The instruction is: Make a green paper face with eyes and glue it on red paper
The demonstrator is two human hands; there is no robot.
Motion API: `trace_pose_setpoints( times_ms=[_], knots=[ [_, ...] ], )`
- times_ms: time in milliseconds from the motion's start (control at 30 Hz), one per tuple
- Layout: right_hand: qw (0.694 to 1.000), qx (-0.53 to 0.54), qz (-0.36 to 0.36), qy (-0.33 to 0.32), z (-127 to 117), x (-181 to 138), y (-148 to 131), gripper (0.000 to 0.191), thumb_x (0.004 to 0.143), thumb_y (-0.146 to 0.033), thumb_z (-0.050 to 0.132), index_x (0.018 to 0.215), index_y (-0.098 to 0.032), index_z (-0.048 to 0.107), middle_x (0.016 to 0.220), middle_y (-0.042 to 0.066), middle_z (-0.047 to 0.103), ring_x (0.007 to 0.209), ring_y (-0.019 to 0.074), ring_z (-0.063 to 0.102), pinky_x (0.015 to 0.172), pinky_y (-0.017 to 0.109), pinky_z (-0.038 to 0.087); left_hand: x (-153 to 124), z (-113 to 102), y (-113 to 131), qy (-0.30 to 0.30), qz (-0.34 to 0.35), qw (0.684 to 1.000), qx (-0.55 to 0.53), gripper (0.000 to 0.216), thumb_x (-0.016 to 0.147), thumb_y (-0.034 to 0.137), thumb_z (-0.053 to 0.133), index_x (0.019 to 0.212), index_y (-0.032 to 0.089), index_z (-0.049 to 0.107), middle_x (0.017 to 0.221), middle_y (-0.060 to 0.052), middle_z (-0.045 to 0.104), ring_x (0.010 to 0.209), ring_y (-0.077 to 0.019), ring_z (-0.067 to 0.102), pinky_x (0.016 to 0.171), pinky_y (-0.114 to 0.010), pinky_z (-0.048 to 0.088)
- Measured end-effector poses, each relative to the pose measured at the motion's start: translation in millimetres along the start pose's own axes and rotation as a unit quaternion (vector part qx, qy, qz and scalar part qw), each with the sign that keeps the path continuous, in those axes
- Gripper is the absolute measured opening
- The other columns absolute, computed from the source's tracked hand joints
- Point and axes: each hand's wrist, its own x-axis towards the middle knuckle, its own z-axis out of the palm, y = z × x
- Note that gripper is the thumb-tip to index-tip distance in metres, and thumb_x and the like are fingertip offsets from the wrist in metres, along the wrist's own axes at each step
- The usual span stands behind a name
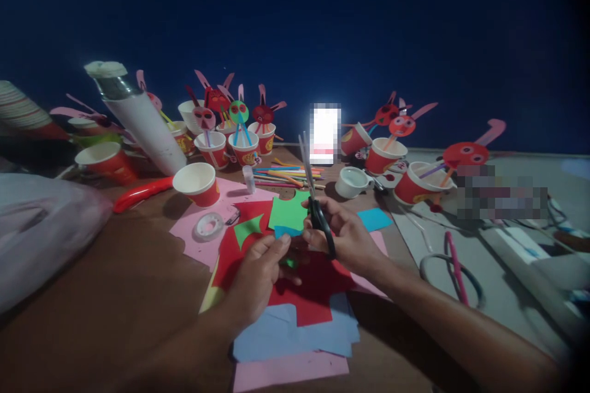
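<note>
My right hand [348,234] grips a pair of black-handled scissors [318,212], the blades pointing up and away from me. My left hand [265,273] is closed, thumb over fingers, on a small piece of blue paper [286,231] that shows at the thumb tip. Below the hands spreads a sheet of red paper [311,313] with cut-out edges. Just beyond them lies a piece of green paper [286,212], its top edge notched; a smaller green scrap [249,230] is to its left. Something green also shows between my hands, partly hidden by fingers.
Paper cups with rabbit-like paper heads on sticks, such as a green one [238,112], line the back. A tape roll [207,227], coloured sticks [288,175], a white mug [353,183] and a lit phone [323,135] stand or lie nearer. Left is a plastic bag [46,233].
</note>
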Motion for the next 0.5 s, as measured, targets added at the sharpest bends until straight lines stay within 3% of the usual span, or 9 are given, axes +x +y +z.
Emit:
trace_pose_setpoints(
  times_ms=[167, 333, 500],
  knots=[
    [1.0, -0.019, 0.011, -0.004, -6, 2, -4, 0.048, 0.063, -0.016, 0.072, 0.105, -0.019, 0.049, 0.076, -0.003, 0.055, 0.064, 0.0099, 0.052, 0.057, 0.022, 0.044, -2, -2, -1, -0.021, -0.009, 0.999, 0.022, 0.02, 0.079, 0.033, 0.06, 0.082, 0.013, 0.063, 0.082, -0.008, 0.065, 0.065, -0.0157, 0.058, 0.047, -0.025, 0.048],
    [0.99, 0.001, 0.092, -0.103, -21, 9, -11, 0.043, 0.061, -0.021, 0.071, 0.099, -0.017, 0.052, 0.07, -0.004, 0.053, 0.056, 0.0081, 0.048, 0.049, 0.021, 0.037, 2, -9, 11, -0.041, 0.013, 0.999, -0.009, 0.028, 0.075, 0.038, 0.06, 0.089, 0.013, 0.065, 0.083, -0.009, 0.065, 0.07, -0.0183, 0.059, 0.05, -0.026, 0.049],
    [0.985, -0.032, 0.064, -0.159, -28, 11, -7, 0.034, 0.062, -0.023, 0.069, 0.093, -0.018, 0.055, 0.069, -0.003, 0.055, 0.067, 0.0123, 0.052, 0.056, 0.024, 0.042, 4, -14, 11, -0.009, -0.033, 0.99, 0.14, 0.023, 0.074, 0.035, 0.065, 0.084, 0.015, 0.064, 0.057, 0.001, 0.058, 0.044, -0.0089, 0.051, 0.037, -0.018, 0.036]
  ],
)
